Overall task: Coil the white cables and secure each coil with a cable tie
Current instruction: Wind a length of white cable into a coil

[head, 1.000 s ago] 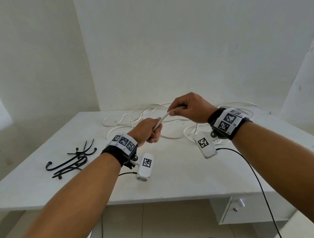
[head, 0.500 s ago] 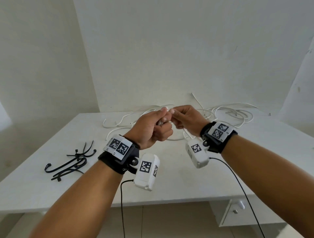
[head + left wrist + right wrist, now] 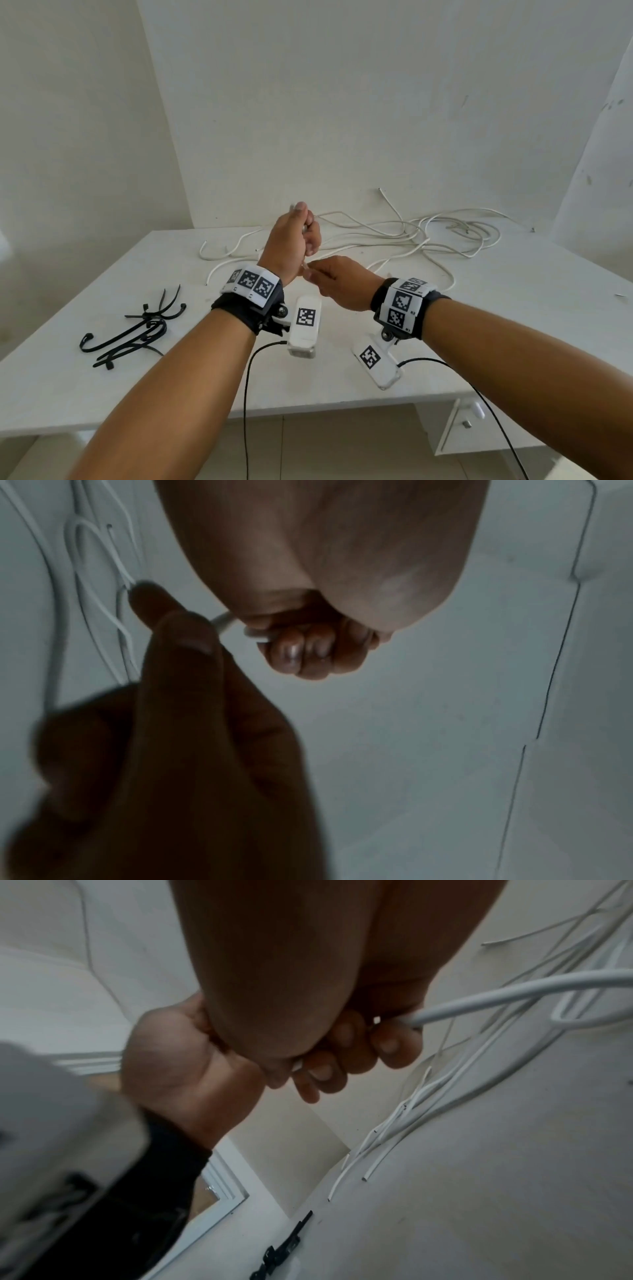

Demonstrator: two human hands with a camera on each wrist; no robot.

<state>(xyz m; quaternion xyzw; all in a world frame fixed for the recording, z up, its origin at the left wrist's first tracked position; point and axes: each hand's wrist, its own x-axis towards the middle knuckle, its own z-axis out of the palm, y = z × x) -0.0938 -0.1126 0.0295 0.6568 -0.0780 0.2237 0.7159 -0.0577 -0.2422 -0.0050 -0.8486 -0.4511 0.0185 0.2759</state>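
Note:
My left hand [image 3: 303, 231] is raised above the white table [image 3: 513, 308], thumb up, and grips a white cable [image 3: 224, 620] in its fist. Just below it, by the left wrist, my right hand [image 3: 313, 274] pinches the same cable [image 3: 514, 993], which runs off to the right. Several loose white cables [image 3: 411, 236] lie tangled across the back of the table. Black cable ties [image 3: 137, 329] lie in a small heap at the left; they show again in the right wrist view as cable ties [image 3: 284, 1245]. How much cable is looped in the left fist is hidden.
The table stands in a corner of white walls. A white drawer unit [image 3: 462, 421] sits under its right front. Thin black leads [image 3: 246, 394] hang from both wrist cameras over the front edge.
My left hand has lifted and turned upright with the cable in it. My right hand has dropped from beside the left hand's knuckles to below its wrist, still holding the cable.

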